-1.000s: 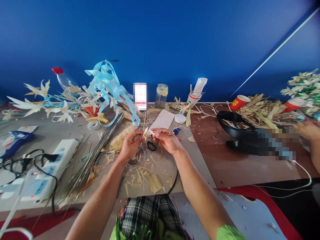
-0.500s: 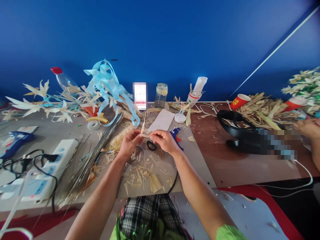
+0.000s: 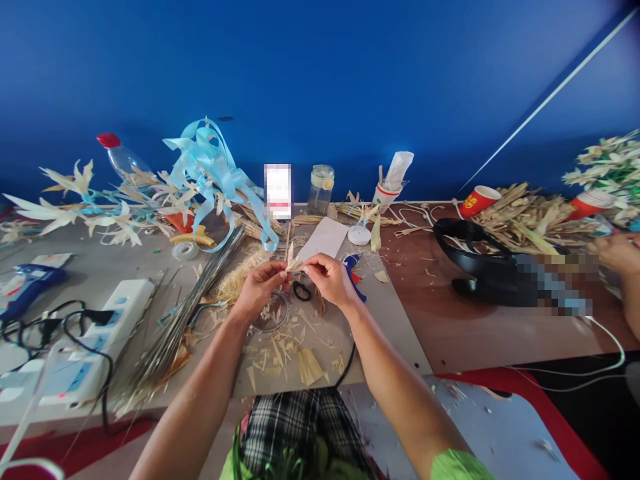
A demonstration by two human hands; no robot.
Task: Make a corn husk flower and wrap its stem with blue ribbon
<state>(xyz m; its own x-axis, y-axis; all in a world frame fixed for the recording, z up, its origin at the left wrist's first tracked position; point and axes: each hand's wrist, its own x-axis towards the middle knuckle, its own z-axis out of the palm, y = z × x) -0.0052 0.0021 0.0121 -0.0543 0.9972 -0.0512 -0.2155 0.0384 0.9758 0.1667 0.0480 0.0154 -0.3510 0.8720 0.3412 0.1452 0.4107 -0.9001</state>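
Observation:
Between my two hands is a small pale corn-husk flower (image 3: 293, 263) with pointed petals. My left hand (image 3: 264, 281) pinches it at its base, fingers closed. From the right, my right hand (image 3: 326, 275) pinches one of its husk pieces between thumb and fingertips. Below the hands are black scissor handles (image 3: 301, 291) and a clear round dish (image 3: 274, 313). Husk scraps (image 3: 309, 365) lie scattered nearer to me. A white sheet of paper (image 3: 323, 237) lies just behind my right hand, and a blue glue gun (image 3: 356, 280) is right beside it.
On the left lie a bundle of wires (image 3: 185, 320), a power strip (image 3: 107, 333) with black cables and another blue glue gun (image 3: 31, 283). Blue ribbon (image 3: 205, 160), a glass jar (image 3: 321, 190) and a red cup (image 3: 479, 201) stand behind. Another person's hand (image 3: 617, 253) shows at right.
The husk piece between my hands has turned, its petals now spread toward my right hand. My fingers have shifted slightly around it. The view has moved a little.

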